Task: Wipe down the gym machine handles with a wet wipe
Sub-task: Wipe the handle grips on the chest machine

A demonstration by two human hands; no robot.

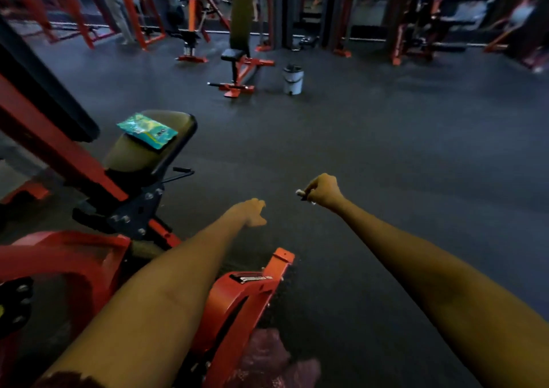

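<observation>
- Head view: the right hand is curled in a fist around a small crumpled white wet wipe, held over bare dark rubber floor.
- The left hand reaches forward, fingers loosely curled, holding nothing.
- A green plastic wipes packet lies on the olive padded seat of the red steel gym machine, overhanging the seat's front edge.
- Wide open floor runs ahead to a white bucket beside a red-framed bench.
</observation>
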